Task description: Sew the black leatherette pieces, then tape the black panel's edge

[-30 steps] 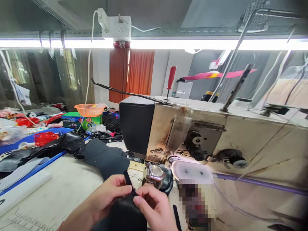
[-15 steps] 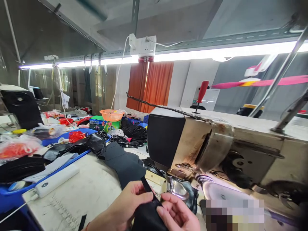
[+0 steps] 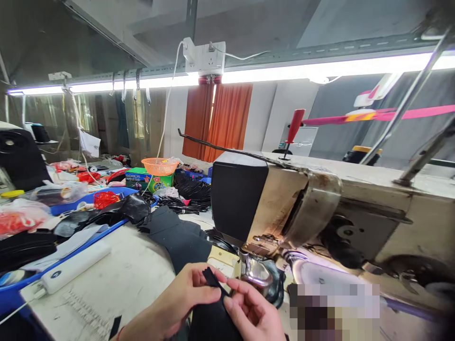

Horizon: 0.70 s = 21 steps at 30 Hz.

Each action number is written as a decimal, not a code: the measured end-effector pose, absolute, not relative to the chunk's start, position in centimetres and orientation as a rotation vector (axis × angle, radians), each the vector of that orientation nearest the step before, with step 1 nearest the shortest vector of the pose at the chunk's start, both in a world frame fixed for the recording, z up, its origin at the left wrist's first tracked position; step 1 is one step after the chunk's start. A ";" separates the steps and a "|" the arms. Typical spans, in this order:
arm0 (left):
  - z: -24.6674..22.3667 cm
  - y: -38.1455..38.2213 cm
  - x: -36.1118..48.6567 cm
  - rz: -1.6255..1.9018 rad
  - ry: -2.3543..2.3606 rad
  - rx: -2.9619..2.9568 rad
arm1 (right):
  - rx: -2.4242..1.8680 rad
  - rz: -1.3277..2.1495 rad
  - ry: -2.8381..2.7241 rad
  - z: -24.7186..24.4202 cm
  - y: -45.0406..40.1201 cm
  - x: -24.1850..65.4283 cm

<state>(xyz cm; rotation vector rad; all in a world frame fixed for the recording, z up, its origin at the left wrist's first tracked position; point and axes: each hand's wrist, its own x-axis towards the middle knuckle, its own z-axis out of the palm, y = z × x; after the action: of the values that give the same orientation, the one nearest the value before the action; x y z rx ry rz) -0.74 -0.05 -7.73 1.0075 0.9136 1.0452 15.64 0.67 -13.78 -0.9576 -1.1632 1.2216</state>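
The black cloth [image 3: 209, 322] is at the lower middle, over the near side of the pale tabletop [image 3: 138, 270], just short of the sewing machine [image 3: 284, 199]. Open tabletop stretches left of the hands to the rim of the blue tray [image 3: 80, 250]; rightward the machine's metal foot area [image 3: 258, 272] leaves little room. The black sheets [image 3: 181, 241] lie beyond the hands, reaching toward the tray.

Two hands are on one cloth. The left hand [image 3: 174, 300] pinches its narrow upper end between thumb and fingers; the right hand [image 3: 252, 310] pinches the edge beside it, fingers curled. There is one red-handled screwdriver [image 3: 294, 128] upright on the machine, one orange basket [image 3: 159, 166], one white device [image 3: 76, 267] by the tray and one short black strip [image 3: 115, 327] near the left wrist.

Compared with half a second ago, the fingertips are closer together, and the left fingers reach farther behind the cloth's end.
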 end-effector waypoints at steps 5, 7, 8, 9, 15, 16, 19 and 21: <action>-8.8 0.1 -0.6 1.080 1.163 1.265 | -0.974 1.122 -1.405 -13.7 0.4 15.8; -9.1 0.1 -0.2 1.087 1.203 1.271 | -0.999 1.102 -1.501 -13.5 0.3 16.0; -9.3 0.1 0.0 1.088 1.190 1.264 | -1.010 1.095 -1.521 -13.4 0.2 16.0; -9.4 0.1 0.2 1.096 1.172 1.253 | -1.013 1.085 -1.521 -13.3 0.2 16.1; -10.1 -0.7 0.6 1.020 1.123 1.230 | -1.067 1.055 -1.350 -12.0 0.4 16.0; -10.1 -0.8 0.5 0.978 1.099 1.231 | -1.083 1.066 -1.324 -11.8 0.4 16.0; -9.9 -1.0 0.1 0.943 1.081 1.229 | -1.089 1.123 -1.280 -11.5 0.6 15.9; -9.4 -0.4 -0.3 0.986 1.151 1.248 | -1.073 1.201 -1.263 -11.7 0.7 15.8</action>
<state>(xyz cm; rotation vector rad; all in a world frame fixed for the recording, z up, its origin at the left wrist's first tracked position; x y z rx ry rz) -0.27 -0.45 -9.42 1.2483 1.1510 0.9864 15.78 0.66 -11.65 -1.0728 -1.2630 1.2010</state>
